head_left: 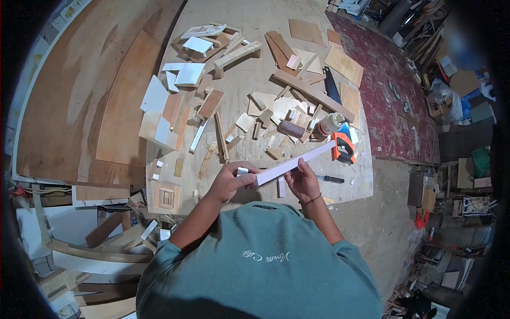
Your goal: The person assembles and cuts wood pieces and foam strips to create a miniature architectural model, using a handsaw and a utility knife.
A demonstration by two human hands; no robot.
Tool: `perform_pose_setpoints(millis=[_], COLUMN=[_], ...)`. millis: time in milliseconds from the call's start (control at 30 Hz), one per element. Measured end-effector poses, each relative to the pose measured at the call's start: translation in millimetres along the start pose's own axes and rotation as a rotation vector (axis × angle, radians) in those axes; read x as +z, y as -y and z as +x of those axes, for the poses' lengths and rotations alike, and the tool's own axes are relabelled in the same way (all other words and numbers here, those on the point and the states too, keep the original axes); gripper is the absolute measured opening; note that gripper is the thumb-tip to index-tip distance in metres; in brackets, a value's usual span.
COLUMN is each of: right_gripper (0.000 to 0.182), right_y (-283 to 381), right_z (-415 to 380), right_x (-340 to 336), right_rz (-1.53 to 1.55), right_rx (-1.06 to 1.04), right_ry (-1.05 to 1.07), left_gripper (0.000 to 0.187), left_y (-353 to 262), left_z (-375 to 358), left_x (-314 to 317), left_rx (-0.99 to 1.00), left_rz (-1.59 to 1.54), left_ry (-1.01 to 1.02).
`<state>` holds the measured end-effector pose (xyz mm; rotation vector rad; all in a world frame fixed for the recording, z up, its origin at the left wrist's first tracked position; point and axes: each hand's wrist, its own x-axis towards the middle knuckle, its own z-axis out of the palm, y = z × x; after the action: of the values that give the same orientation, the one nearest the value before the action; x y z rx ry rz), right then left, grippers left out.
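My left hand (231,182) is closed around a small white block (242,171), its fingertips beside the near end of a long white wooden strip (295,162). My right hand (303,182) pinches that strip near its middle, and the strip slants up to the right over the table. Its far end reaches beside the orange handle of a hand saw (343,148). Below the strip, between my hands, is another short white piece (281,187). A screwdriver-like tool with a dark handle (333,179) lies to the right of my right hand.
Wood offcuts (260,114) cover the middle of the plywood table (244,80). A glue bottle (330,123) stands near the saw handle. White-faced wooden models (164,117) sit at left. Large plywood sheets (79,95) lean on the left; a red floor (372,80) lies at right.
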<state>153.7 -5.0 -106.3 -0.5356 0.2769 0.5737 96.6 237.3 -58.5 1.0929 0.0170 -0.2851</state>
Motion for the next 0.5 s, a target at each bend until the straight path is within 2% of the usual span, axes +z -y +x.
perform_pose_setpoints(millis=[167,200,267,333,367,400,467,500], right_gripper=[0.025,0.025,0.027,0.029,0.03,0.031,0.028,0.027], right_y=[3,1,1,-3,-5,-7,-14,-18], right_z=[-1,1,7,7,7,5,2,3], right_x=[7,1,-15,-11,-14,-14,-13,-17], right_rz=[-0.078,-0.073,-0.261,-0.524,-0.643,-0.761,-0.967,-1.013], right_rx=[-0.041,-0.044,-0.149,-0.232,-0.273,-0.311,-0.426,-0.432], right_ry=[-0.063,-0.062,0.052,-0.059,-0.066,-0.073,-0.099,-0.067], left_gripper=[0.023,0.023,0.024,0.026,0.035,0.035,0.055,0.072], left_y=[17,27,47,65,78,82,88,89], left_z=[1,4,10,18,18,18,15,14], left_x=[-10,-19,-33,-43,-51,-48,-44,-46], left_rx=[0.042,0.027,0.011,-0.149,-0.086,-0.081,-0.022,-0.036], left_rz=[0.028,-0.001,-0.027,0.203,0.351,0.353,0.711,0.822], left_ry=[-0.016,-0.082,-0.129,-0.514,-0.499,-0.483,-0.637,-0.587])
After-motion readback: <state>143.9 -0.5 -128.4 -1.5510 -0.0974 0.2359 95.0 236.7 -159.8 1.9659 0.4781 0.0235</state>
